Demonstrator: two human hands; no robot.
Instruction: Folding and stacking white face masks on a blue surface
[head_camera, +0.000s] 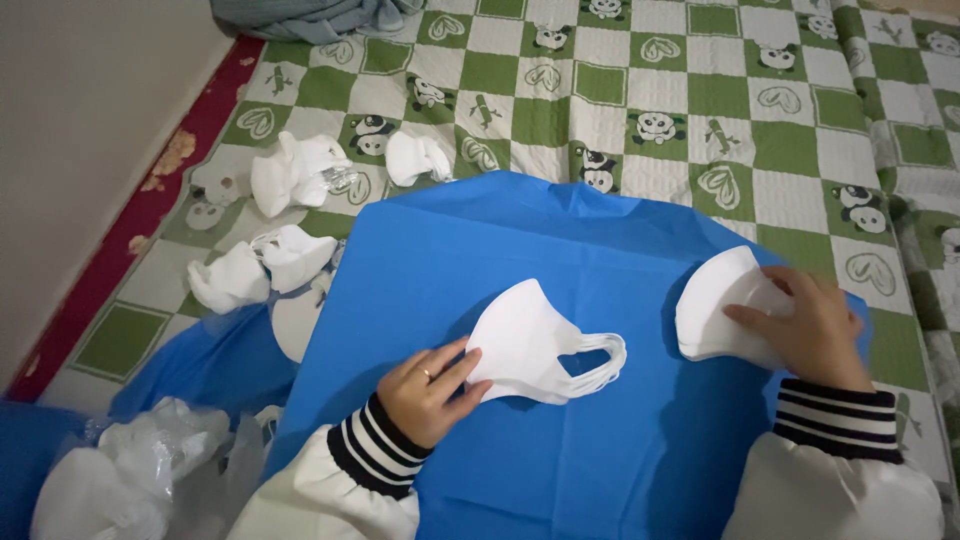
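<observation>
A white folded face mask (530, 340) with ear loops lies on a blue sheet (560, 250). My left hand (430, 390) pinches its left edge between thumb and fingers. To the right, a stack of white masks (715, 300) rests on the same sheet. My right hand (815, 325) lies on top of that stack, fingers closed over its upper edge. Both wrists wear black-and-white striped cuffs on white sleeves.
The blue sheet covers a green-and-white checked quilt (700, 90) with panda prints. Bundles of white masks (295, 170) (260, 265) lie at the left. Crumpled clear plastic bags (140, 470) sit at the lower left. A wall (80, 130) and a red strip border the left.
</observation>
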